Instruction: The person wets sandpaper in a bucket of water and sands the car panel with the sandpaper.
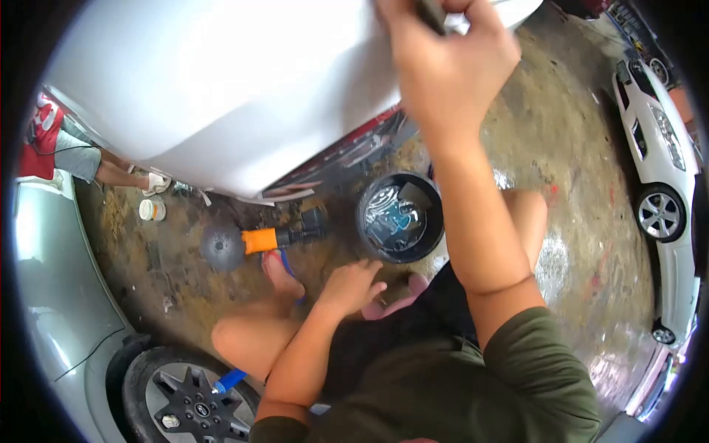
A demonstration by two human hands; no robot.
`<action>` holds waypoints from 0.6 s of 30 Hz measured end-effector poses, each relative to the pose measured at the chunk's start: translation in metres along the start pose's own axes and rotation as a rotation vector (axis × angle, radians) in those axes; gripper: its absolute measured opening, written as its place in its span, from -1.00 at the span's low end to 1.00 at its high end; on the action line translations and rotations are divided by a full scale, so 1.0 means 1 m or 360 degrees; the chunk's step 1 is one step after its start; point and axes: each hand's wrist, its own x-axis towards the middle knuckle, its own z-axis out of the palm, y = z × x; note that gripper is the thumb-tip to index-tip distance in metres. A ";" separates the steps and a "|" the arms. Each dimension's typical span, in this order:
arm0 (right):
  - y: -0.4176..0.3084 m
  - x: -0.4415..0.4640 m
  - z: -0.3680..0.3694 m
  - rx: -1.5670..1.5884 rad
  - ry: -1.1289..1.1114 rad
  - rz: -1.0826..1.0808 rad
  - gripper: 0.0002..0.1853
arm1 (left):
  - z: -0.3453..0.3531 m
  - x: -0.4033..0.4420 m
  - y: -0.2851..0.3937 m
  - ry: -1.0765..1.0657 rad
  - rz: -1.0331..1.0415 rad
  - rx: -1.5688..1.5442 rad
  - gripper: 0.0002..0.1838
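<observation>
At the top, my right hand (458, 74) presses against the white car body panel (258, 74). Its fingers are closed around a small dark piece (430, 15), partly hidden by the hand and blurred, so I cannot tell its exact kind. My left hand (351, 288) hangs low near my lap with thumb and fingers apart, holding nothing. Just beyond it stands a black bucket (363, 229) with water and a dark sheet-like piece in it. A pink item (399, 304) lies beside my left hand, partly covered by my shorts.
An orange-and-black tool (260, 240) and a grey round thing (221, 246) lie on the wet, stained floor. A white tub (152, 210) stands farther left, near another person's leg (118, 173). A wheel (199, 406) with a blue bottle (230, 381) is lower left; a white car (657, 148) is parked right.
</observation>
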 end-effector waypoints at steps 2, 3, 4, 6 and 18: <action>-0.003 -0.004 0.000 0.0051 -0.0045 0.0164 -0.68 | -0.006 0.003 0.001 -0.0037 -0.0021 -0.0015 -0.50; -0.009 -0.007 -0.001 0.0107 -0.0069 0.0283 -0.69 | -0.003 0.002 0.000 0.0008 -0.0019 -0.0021 -0.50; -0.016 -0.022 -0.005 0.0217 -0.0128 0.0493 -0.70 | -0.005 0.002 0.001 0.0007 -0.0027 0.0008 -0.50; -0.011 -0.022 0.000 0.0261 -0.0064 0.0266 -0.70 | -0.004 0.001 0.002 -0.0024 -0.0047 0.0057 -0.49; -0.007 0.000 0.002 0.0105 -0.0091 0.0209 -0.69 | -0.009 0.000 0.009 -0.0015 0.0027 0.0003 -0.47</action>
